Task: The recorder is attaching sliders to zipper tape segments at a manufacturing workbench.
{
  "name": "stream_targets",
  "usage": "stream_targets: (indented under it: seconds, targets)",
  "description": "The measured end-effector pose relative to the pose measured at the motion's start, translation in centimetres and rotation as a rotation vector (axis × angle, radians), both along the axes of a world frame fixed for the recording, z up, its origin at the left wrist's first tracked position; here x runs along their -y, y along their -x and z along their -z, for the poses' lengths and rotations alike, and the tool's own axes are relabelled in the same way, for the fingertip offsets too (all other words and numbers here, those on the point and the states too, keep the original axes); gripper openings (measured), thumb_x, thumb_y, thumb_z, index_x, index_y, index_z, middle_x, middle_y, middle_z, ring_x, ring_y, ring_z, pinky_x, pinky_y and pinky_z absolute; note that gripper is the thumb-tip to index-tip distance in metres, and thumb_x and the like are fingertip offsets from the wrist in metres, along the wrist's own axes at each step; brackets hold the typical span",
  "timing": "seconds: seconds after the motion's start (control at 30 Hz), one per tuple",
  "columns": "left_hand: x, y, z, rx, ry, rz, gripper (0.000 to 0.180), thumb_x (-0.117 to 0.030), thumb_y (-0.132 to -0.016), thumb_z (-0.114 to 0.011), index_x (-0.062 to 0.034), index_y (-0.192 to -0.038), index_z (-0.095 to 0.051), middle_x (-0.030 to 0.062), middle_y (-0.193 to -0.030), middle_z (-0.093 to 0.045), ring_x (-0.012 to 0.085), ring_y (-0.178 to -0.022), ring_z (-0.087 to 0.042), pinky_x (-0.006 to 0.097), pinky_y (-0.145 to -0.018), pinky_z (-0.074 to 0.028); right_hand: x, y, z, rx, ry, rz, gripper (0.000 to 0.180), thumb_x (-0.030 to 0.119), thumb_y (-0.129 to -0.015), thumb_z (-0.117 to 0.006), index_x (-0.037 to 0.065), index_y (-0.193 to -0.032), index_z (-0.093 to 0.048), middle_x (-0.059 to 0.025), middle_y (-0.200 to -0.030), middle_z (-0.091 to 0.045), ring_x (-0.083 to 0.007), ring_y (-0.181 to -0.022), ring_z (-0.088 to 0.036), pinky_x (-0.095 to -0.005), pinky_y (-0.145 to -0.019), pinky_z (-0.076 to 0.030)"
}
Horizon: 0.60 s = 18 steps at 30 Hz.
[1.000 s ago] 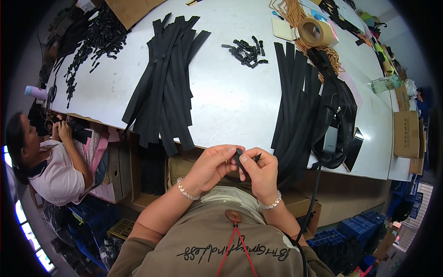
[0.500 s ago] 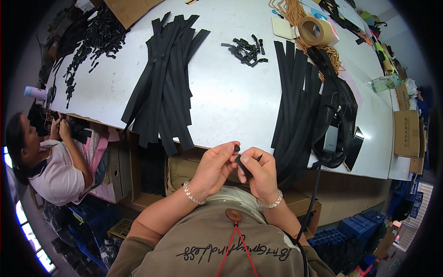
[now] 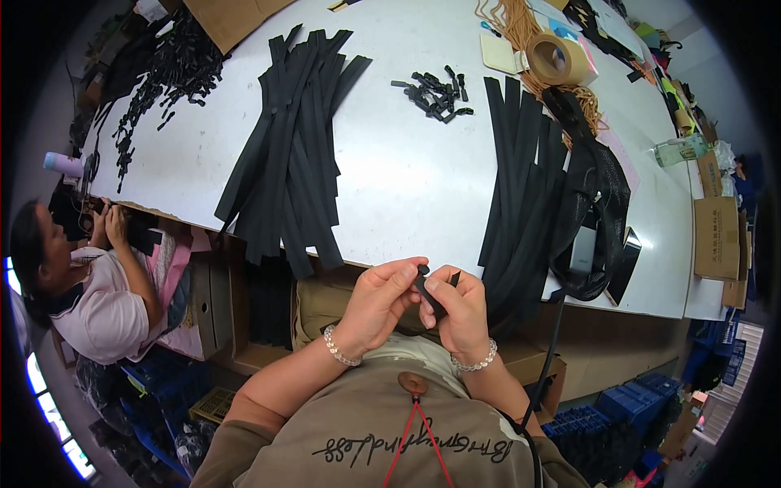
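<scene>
Left hand (image 3: 373, 307) is pinching a small black piece (image 3: 423, 269) between thumb and fingers; right hand (image 3: 462, 311) is clamping a black strip (image 3: 433, 302) just beside it — cannot tell whether the two are connecting. Both hands are working close together at the near edge of the desk (image 3: 407, 191). On the left, long black straps (image 3: 291, 146) are lying criss-crossed; on the right, a second strap bundle (image 3: 517, 175) is hanging over the near edge. Between them, farther off, small black fittings (image 3: 438, 96) are sitting heaped. Far right — a tape roll (image 3: 576, 67) is resting by tan cords (image 3: 506, 23).
</scene>
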State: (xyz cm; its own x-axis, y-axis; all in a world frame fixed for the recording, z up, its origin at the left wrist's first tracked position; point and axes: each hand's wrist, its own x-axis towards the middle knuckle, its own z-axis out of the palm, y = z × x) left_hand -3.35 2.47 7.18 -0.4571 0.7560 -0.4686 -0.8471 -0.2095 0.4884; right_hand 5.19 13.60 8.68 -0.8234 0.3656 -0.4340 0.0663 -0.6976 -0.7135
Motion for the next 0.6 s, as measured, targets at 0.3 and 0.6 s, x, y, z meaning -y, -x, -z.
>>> stream_targets:
  seconds: [0.3,0.6]
  targets:
    - [0.18,-0.24,0.47,-0.098,0.019,-0.008,0.023,-0.015,-0.091,-0.055,0.0010,-0.107,-0.060,0.0025,-0.085,-0.061,0.0080,-0.074,-0.054,0.022,-0.070,-0.048,0.00,-0.05,-0.11,0.011,0.048,0.002,0.012,0.005,-0.084,-0.055,-0.001,-0.074,-0.056,-0.0076,-0.061,-0.056,-0.0103,-0.045,-0.047,-0.0215,-0.040,-0.037]
    - [0.20,-0.22,0.82,-0.134,0.003,-0.005,0.021,-0.015,-0.091,-0.055,0.0002,-0.105,-0.061,0.0017,-0.083,-0.061,0.0071,-0.073,-0.054,0.022,-0.070,-0.047,0.11,-0.15,-0.02,0.006,0.055,-0.018,0.013,0.006,-0.084,-0.055,-0.001,-0.073,-0.055,-0.0077,-0.062,-0.056,-0.0100,-0.046,-0.047,-0.0219,-0.040,-0.037]
